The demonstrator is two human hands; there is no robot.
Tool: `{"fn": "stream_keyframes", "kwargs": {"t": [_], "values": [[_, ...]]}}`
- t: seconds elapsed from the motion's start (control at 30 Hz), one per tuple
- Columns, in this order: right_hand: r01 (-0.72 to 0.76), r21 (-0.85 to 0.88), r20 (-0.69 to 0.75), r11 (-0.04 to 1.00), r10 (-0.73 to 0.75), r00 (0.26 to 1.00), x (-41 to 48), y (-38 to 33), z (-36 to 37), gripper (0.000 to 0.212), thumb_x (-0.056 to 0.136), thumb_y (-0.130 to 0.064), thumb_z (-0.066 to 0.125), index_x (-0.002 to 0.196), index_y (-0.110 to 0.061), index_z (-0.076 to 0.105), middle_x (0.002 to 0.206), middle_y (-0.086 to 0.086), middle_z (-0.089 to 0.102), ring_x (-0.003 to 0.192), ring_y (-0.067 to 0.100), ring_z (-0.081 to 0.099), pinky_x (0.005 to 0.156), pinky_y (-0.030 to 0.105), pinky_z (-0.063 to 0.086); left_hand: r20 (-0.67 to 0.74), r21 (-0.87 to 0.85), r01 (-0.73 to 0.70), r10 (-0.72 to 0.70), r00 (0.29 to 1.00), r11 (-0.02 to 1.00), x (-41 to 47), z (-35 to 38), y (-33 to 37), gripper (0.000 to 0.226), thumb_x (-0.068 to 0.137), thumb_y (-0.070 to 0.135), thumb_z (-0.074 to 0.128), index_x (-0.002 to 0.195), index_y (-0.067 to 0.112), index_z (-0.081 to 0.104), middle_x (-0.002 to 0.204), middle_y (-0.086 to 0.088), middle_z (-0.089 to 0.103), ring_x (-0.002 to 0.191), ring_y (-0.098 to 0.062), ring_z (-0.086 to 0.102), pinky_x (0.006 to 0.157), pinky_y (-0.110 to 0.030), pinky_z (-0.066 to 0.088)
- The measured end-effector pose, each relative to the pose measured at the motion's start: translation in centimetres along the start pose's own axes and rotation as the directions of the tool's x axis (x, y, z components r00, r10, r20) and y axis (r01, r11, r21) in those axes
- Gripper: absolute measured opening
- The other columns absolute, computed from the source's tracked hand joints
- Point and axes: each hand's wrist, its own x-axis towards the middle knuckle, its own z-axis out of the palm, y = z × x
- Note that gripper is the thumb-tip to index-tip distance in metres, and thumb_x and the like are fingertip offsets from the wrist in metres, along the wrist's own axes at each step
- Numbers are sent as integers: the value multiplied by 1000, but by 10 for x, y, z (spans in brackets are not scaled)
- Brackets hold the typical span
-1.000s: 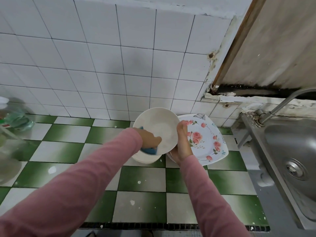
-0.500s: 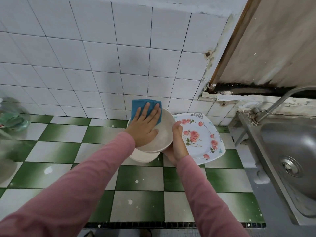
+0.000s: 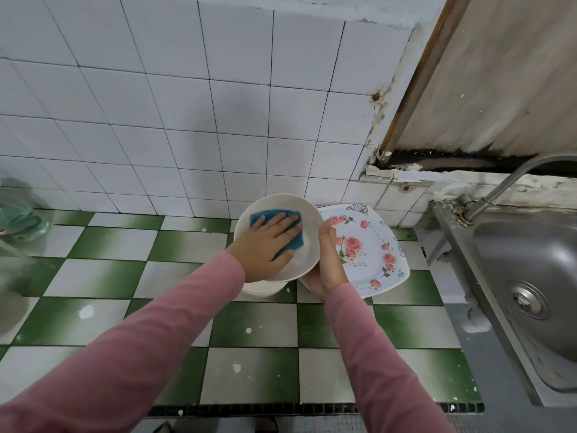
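Head view: the left hand (image 3: 265, 245) presses straight, slightly spread fingers flat on the blue sponge (image 3: 295, 237) inside the tilted white bowl (image 3: 307, 248), gripped by the right hand (image 3: 327, 264), thumb over the rim, other fingers hidden behind.

Wall (image 3: 237, 135) behind, plate (image 3: 368, 254) right — room nearside.

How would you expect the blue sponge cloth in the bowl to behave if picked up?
The blue sponge cloth looks thin and lies flat under the left hand, so probably light and floppy. It seems to follow the curve of the white bowl, so likely bends easily.
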Motion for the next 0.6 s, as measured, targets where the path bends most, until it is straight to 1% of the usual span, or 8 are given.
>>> {"fn": "stream_keyframes", "kwargs": {"t": [0.07, 0.13, 0.23, 0.33, 0.4, 0.47, 0.53, 0.6], "values": [[35, -62, 18, 997, -34, 999, 0, -2, 5, 66, 75, -80, 57, 130, -44, 48, 133, 13, 62, 121, 34, 62, 100, 60, 49, 29, -43, 35, -34, 999, 998, -4, 2, 3, 65, 103, 51, 18, 155, 24, -11, 162, 6, -18, 150, -17, -16, 119, -37, -12], [67, -89, 5, 994, -67, 998, 0, -4, 8, 66, 69, -82, 62, 123, -45, 50, 133, 13, 60, 121, 33, 62, 100, 59, 50, 149, -116, 109, -91, 985, 987, -4, 0, 9, 71, 100, 58, 16, 153, 25, -17, 160, 6, -24, 149, -18, -21, 118, -38, -13], [87, -87, -18, 992, -89, 996, 1, -11, 9, 54, 81, -74, 53, 124, -41, 46, 130, 11, 60, 116, 31, 63, 95, 54, 55, 310, -261, 208, -122, 943, 943, -5, -11, 17, 74, 96, 65, 12, 154, 27, -14, 161, 8, -21, 149, -17, -18, 120, -44, -6], [96, -79, -69, 992, -102, 992, 4, -18, 8, 60, 81, -71, 51, 129, -35, 45, 130, 10, 58, 116, 31, 61, 90, 48, 58, 363, -219, 149, -62, 930, 964, -13, -20, 21, 80, 93, 72, 23, 157, 32, -3, 164, 11, -8, 151, -16, -3, 121, -45, 5], [97, -94, -74, 991, -104, 992, 4, -21, 12, 74, 71, -75, 55, 131, -33, 46, 132, 10, 57, 118, 32, 60, 93, 53, 56, 291, -147, 85, -39, 956, 985, -17, -18, 20, 76, 94, 63, 43, 156, 31, 13, 163, 6, 19, 146, -22, 25, 118, -39, 22], [70, -104, -94, 992, -80, 992, 5, -24, 15, 77, 68, -77, 56, 130, -33, 45, 131, 11, 58, 118, 33, 60, 96, 57, 53, 122, -155, 62, -43, 992, 986, -19, -12, 20, 56, 96, 47, 53, 148, 31, 38, 143, 1, 52, 123, -22, 53, 106, -33, 39], [36, -110, -106, 993, -48, 993, 9, -27, 15, 83, 66, -81, 60, 130, -31, 45, 131, 13, 60, 119, 34, 60, 97, 58, 52, -12, -234, 61, -66, 998, 970, -21, -9, 23, 41, 96, 38, 57, 136, 29, 51, 125, 3, 64, 105, -18, 59, 94, -28, 45], [9, -128, -87, 992, -20, 996, 10, -32, 14, 84, 69, -84, 57, 133, -32, 45, 131, 14, 60, 118, 35, 61, 95, 57, 53, -66, -304, 55, -79, 995, 951, -23, -8, 24, 35, 94, 33, 61, 128, 28, 56, 120, 5, 65, 99, -15, 58, 92, -27, 47]]}}
